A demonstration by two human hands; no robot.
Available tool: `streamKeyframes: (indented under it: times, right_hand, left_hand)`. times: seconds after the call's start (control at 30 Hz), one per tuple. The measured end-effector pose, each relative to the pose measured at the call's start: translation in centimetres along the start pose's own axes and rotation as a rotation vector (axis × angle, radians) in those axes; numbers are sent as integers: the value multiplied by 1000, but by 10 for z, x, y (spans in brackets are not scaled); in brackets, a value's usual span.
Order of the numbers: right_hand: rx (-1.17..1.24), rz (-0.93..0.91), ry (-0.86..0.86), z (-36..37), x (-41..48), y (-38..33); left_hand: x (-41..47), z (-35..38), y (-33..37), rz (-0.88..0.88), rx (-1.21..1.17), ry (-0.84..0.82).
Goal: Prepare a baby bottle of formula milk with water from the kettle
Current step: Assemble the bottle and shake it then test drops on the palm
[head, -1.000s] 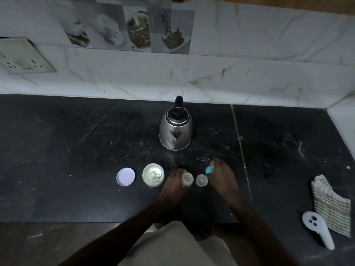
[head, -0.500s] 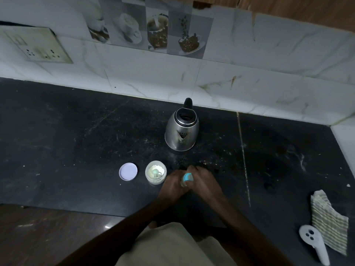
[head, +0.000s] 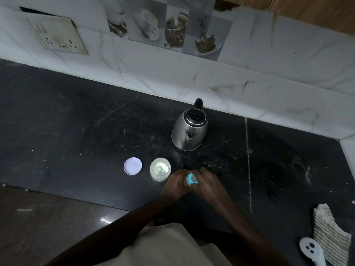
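Both forearms reach in from the bottom edge and converge over the dark counter point(head: 76, 131). The left hand point(head: 174, 184) is curled round the bottle point(head: 186, 182), knuckles up, holding it upright on the counter. The right hand point(head: 209, 184) comes in from the other side, touching the left, its fingers wrapped around the blue cap point(head: 192, 178) on top of the bottle. Just left of the left hand stands the open formula jar point(head: 160, 169), and beyond that lies its lid point(head: 133, 166). The kettle point(head: 190, 131) stands beyond both hands, apart from them. Well to the right of the right hand lies a striped cloth point(head: 330, 233).
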State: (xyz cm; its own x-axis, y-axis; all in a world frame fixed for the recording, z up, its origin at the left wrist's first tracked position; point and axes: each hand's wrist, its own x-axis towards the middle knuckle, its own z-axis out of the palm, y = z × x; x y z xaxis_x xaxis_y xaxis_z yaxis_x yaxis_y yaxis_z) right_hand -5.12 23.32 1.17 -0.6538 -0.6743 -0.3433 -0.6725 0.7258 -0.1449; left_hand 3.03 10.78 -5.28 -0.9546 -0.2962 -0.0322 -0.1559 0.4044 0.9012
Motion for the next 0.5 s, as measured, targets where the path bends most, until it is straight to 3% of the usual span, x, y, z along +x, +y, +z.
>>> streamKeyframes:
  times: [0.2,0.33,0.5]
  right_hand:
    - [-85,90,18,-2,10,-7]
    - [-146,-38,-13,0,5,-7]
    - [-41,-187,-44,-13,2,9]
  left_hand:
    - [-1,2,-1,-36,23,-15]
    - [-1,1,0,-16,48,5]
    - [-2,2,0,-34,51,22]
